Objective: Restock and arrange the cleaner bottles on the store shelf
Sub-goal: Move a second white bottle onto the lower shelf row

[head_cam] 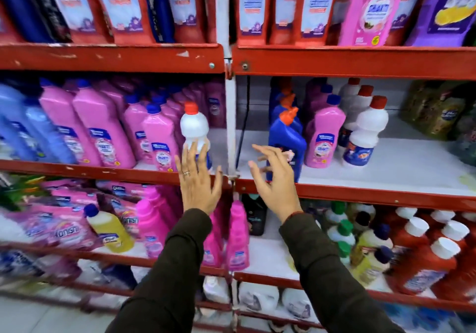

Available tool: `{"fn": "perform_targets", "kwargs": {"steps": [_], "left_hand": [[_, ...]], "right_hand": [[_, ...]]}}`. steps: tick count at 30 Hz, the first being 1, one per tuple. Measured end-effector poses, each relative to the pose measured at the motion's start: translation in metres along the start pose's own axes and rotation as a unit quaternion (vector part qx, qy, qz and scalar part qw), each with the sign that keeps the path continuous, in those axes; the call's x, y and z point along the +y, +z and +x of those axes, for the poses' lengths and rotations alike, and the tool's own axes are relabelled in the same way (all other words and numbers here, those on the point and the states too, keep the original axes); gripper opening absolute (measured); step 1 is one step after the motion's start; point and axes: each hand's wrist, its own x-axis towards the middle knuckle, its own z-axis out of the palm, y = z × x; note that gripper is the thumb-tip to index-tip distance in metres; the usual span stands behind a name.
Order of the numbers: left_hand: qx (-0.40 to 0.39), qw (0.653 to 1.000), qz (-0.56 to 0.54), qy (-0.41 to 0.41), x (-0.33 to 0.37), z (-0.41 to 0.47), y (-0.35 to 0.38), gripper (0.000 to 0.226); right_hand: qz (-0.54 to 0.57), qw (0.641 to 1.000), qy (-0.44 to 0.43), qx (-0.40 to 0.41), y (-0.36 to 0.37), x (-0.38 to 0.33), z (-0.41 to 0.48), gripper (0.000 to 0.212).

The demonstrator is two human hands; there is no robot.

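A white cleaner bottle [194, 126] with a red cap stands upright at the right end of the left bay of the middle shelf [360, 191]. My left hand [199, 178] is open just in front of its lower part, fingers spread, holding nothing. My right hand [274, 175] is open with curled fingers in front of a blue bottle [287, 137] with an orange cap in the right bay. Beside the blue bottle stand a pink bottle [324, 137] and white red-capped bottles [365, 137].
A white upright post [230, 116] divides the two bays. Pink bottles [103, 132] crowd the left bay. The right bay has bare white shelf floor [412, 162] toward the right. Red bottles fill the shelf above; pink, yellow and red bottles the shelf below.
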Motion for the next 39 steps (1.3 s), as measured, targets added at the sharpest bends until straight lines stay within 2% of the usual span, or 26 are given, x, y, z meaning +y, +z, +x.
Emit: {"fn": "perform_targets", "kwargs": {"steps": [4,7,10,15,20,30,39], "left_hand": [[0.005,0.998,0.034,-0.058,-0.064,0.009,-0.017,0.072],[-0.02,0.991,0.04,-0.122,-0.102,0.011,-0.026,0.092],[-0.08,0.983,0.049,-0.156,-0.128,0.014,-0.029,0.114],[-0.191,0.965,0.063,-0.166,-0.152,0.012,-0.025,0.121],[-0.19,0.966,0.06,-0.165,-0.159,0.011,-0.02,0.115],[-0.191,0.966,0.065,-0.159,-0.157,0.011,-0.024,0.115],[-0.174,0.965,0.067,-0.185,-0.144,0.007,-0.026,0.116]], "right_hand": [[0.068,0.995,0.064,-0.036,0.056,-0.021,0.019,0.048],[0.098,0.982,0.154,-0.053,0.093,-0.031,0.038,0.06],[0.098,0.967,0.223,-0.071,0.12,-0.034,0.062,0.071],[0.091,0.957,0.27,-0.053,0.147,-0.035,0.087,0.061],[0.105,0.954,0.282,-0.015,0.149,-0.031,0.088,0.051],[0.096,0.96,0.262,0.035,0.133,-0.039,0.083,0.054],[0.127,0.958,0.249,0.058,0.096,-0.055,0.07,0.046]]}}
